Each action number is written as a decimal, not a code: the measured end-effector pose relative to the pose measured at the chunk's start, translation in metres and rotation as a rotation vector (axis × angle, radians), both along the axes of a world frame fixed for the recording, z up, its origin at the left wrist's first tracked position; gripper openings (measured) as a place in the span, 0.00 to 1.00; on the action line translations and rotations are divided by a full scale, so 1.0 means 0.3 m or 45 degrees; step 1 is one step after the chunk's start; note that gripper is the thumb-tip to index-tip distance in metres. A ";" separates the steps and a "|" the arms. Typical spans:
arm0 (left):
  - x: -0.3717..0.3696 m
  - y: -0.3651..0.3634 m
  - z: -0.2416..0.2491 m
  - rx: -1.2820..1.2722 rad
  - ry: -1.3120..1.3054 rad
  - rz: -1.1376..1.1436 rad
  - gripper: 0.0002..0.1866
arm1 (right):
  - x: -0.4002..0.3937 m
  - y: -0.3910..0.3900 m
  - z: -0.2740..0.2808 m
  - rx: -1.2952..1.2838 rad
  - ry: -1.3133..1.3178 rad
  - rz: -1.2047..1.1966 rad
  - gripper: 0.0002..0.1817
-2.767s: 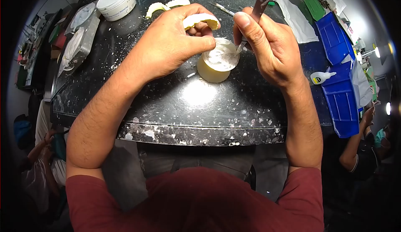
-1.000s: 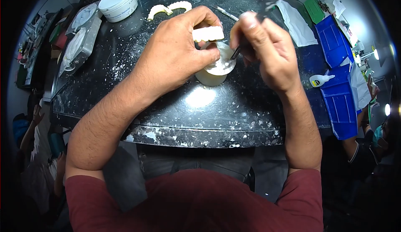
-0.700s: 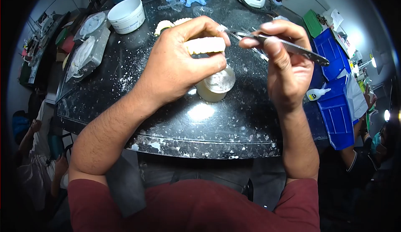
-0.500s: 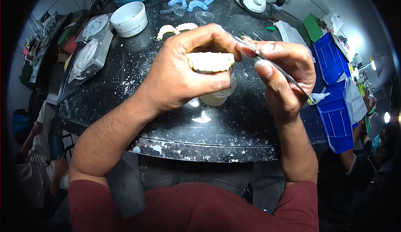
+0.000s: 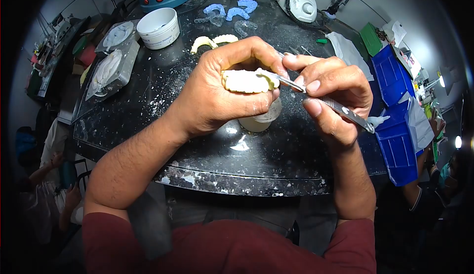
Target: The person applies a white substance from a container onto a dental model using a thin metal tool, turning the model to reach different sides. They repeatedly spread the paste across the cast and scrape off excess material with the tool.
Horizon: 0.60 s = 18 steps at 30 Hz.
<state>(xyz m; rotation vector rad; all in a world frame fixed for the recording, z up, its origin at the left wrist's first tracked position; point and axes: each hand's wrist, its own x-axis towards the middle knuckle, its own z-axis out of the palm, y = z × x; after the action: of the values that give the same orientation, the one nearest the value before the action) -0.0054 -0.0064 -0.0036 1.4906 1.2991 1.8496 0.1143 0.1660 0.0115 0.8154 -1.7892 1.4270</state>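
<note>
My left hand [image 5: 205, 89] is closed around a pale yellow plaster dental model [image 5: 242, 81], thumb below and fingers above and behind it. My right hand [image 5: 340, 84] grips a metal scalpel [image 5: 345, 111] between thumb and fingers. The handle slants down to the right, and the tip lies against the right end of the model. Beneath the model, partly hidden by my left hand, stands a translucent cup [image 5: 256, 122] on the black worktop [image 5: 276, 158].
Two yellow dental models [image 5: 201, 42] lie behind my left hand, with blue arch models [image 5: 238, 13] and clear aligners [image 5: 245, 27] farther back. A white tub [image 5: 159, 29] and metal box [image 5: 116, 69] stand left. Blue trays [image 5: 397, 145] are right. Other people sit at both sides.
The scalpel has turned and its tip has come down onto the right end of the dental model. My left hand has tilted the model, showing more of its face.
</note>
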 end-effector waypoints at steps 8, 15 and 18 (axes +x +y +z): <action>0.001 -0.003 0.000 0.011 0.007 -0.011 0.13 | 0.001 0.007 0.002 0.045 -0.028 -0.011 0.13; 0.003 -0.001 0.004 0.009 -0.058 -0.053 0.13 | 0.006 0.020 0.000 -0.017 -0.074 0.054 0.12; 0.004 -0.007 0.011 -0.003 -0.075 -0.054 0.12 | 0.009 0.009 0.003 -0.046 -0.095 0.024 0.12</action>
<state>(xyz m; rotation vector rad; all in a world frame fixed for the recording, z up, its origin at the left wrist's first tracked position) -0.0042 -0.0084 -0.0003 1.4402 1.2331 1.8500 0.1169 0.1686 0.0123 0.7719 -1.8104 1.5158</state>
